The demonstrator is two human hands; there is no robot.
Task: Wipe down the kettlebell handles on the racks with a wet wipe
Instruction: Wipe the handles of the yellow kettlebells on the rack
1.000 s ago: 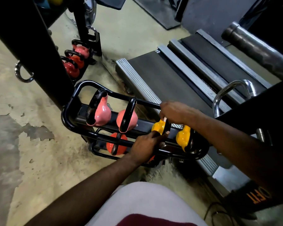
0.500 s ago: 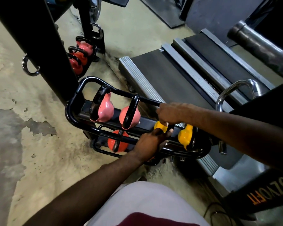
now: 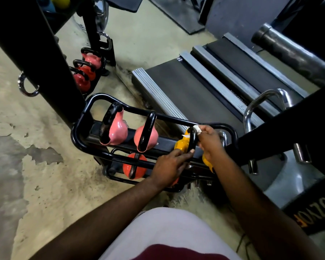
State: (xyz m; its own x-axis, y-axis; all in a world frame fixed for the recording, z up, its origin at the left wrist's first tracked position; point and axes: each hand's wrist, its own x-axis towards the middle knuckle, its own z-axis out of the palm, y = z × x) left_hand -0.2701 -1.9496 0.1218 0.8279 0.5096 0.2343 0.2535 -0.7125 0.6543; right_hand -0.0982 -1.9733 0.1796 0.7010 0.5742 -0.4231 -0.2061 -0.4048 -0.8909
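Observation:
A low black rack (image 3: 77, 132) holds two pink kettlebells (image 3: 118, 131) on its upper tier, a yellow kettlebell (image 3: 182, 144) beside them and an orange-red one (image 3: 134, 167) below. My right hand (image 3: 210, 140) pinches a white wet wipe (image 3: 197, 129) against the top of the yellow kettlebell's black handle (image 3: 192, 141). My left hand (image 3: 172, 165) holds the lower end of that same handle, fingers curled at its base. A second yellow kettlebell (image 3: 207, 162) is mostly hidden under my right forearm.
A second rack with red and pink kettlebells (image 3: 86, 72) stands farther back by a black upright post (image 3: 45, 62). A treadmill deck (image 3: 195, 91) lies right behind the rack. Chrome handles (image 3: 261, 104) and a black machine frame crowd the right side. Worn concrete floor lies to the left.
My right hand has slid from covering the top of the yellow kettlebell's handle to its right side, so the wipe and handle now show. The left hand stays at the handle's base.

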